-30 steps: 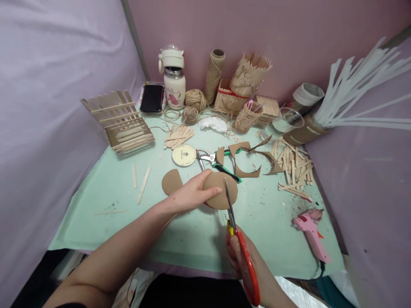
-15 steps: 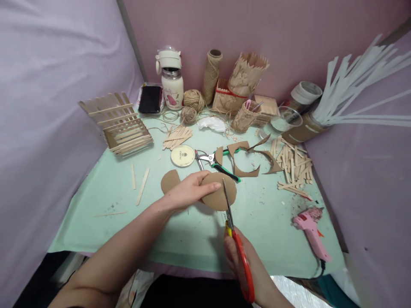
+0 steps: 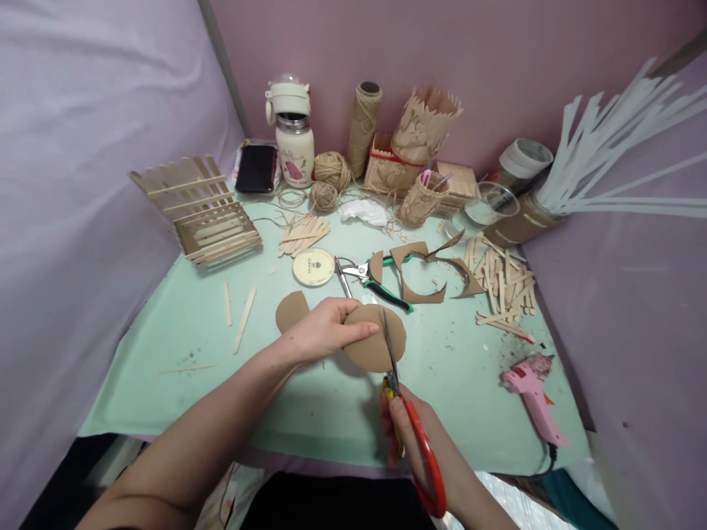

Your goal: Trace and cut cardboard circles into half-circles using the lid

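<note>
A brown cardboard disc (image 3: 369, 352) is pinched in my left hand (image 3: 336, 327), thumb on top and fingers beneath, just over the table. My right hand (image 3: 412, 434) is closed round the handles of red-and-yellow scissors (image 3: 424, 449). One scissor blade lies over the disc right of my left thumb; the other blade is mostly hidden under it. Partly behind my left wrist, another rounded cardboard piece (image 3: 292, 311) lies on the table. Beyond the disc are green-handled pruning shears (image 3: 389, 296), a pen (image 3: 343, 278) and cardboard offcuts with curved cutouts (image 3: 406, 283).
A pink glue gun (image 3: 533, 397) lies at the right, below a pile of craft sticks (image 3: 505, 280). A stick basket (image 3: 204, 221) stands at left. Along the back are a bottle (image 3: 295, 151), twine balls (image 3: 331, 171) and stick-covered holders (image 3: 425, 125). A round lid (image 3: 313, 267) lies mid-table.
The disc has come slightly nearer to me and the scissors' red handle has swung a little outward to the right. Both hands keep their holds.
</note>
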The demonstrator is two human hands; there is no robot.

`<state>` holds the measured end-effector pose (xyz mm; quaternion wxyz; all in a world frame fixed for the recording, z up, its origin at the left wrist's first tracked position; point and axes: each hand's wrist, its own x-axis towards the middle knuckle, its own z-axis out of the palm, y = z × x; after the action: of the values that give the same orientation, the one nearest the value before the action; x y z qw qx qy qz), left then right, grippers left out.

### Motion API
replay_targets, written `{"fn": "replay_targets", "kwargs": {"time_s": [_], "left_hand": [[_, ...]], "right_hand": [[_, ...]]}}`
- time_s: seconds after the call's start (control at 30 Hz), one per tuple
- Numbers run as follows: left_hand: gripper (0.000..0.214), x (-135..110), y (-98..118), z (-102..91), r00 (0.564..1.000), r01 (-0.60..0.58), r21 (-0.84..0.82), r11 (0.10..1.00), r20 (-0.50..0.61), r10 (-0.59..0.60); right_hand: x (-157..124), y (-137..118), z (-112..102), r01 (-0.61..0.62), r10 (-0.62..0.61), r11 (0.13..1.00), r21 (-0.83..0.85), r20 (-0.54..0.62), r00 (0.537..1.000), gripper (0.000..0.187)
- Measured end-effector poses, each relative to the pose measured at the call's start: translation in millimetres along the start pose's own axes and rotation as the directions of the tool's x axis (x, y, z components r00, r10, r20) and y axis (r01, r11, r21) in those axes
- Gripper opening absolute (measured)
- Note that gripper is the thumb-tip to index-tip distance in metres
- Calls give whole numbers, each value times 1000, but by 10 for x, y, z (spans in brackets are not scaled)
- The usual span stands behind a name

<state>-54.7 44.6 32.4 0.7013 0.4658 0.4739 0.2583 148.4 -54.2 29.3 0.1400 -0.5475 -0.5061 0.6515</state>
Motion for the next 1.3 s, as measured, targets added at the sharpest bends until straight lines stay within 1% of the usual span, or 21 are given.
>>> {"fn": "replay_targets", "kwargs": {"time_s": [0.07, 0.17, 0.23, 0.4, 0.53, 0.63, 0.8, 0.9, 0.97, 1.1, 1.23, 1.3], "left_hand": [[34, 1, 0, 8, 1000, 0, 0, 1000, 5, 0], [34, 11, -9, 15, 1000, 3, -9, 1000, -1, -3], [35, 18, -19, 17, 1000, 4, -28, 1000, 0, -4], [35, 22, -39, 25, 1000, 6, -31, 1000, 9, -6], [34, 22, -40, 32, 1000, 9, -43, 999, 14, -8], [34, 25, -40, 34, 1000, 13, -44, 999, 11, -12], [30, 19, -9, 66, 1000, 17, -74, 997, 1, -17], [31, 17, 13, 86, 999, 0, -61, 998, -36, -3], [32, 23, 14, 84, 999, -17, -52, 998, -44, 15], [32, 38, -7, 53, 999, -38, -19, 999, 19, 38], [33, 38, -25, 54, 993, -47, 39, 998, 109, 42], [34, 35, -32, 69, 991, -52, 34, 998, 122, 48]], "right_hand": [[4, -17, -21, 22, -23, 997, -74, -19, 1000, 53], [18, 11, -17, 60, -70, 988, -140, -68, 995, 51], [27, 49, 5, 61, -74, 988, -141, -91, 993, 51], [21, 145, 74, 17, -28, 997, -78, -148, 989, 55], [-4, 149, 85, -5, -8, 997, -82, -157, 988, 57], [-4, 104, 80, 1, -20, 994, -113, -167, 986, 59], [20, 36, 80, 61, -92, 985, -164, -188, 978, 56], [25, 52, 92, 71, -111, 980, -187, -213, 971, 53], [25, 90, 105, 56, -97, 982, -180, -229, 969, 51], [23, 164, 120, 9, -29, 995, -96, -202, 979, 48], [18, 153, 102, 22, -34, 997, -72, -166, 986, 46], [15, 130, 89, 24, -40, 995, -95, -174, 984, 46]]}}
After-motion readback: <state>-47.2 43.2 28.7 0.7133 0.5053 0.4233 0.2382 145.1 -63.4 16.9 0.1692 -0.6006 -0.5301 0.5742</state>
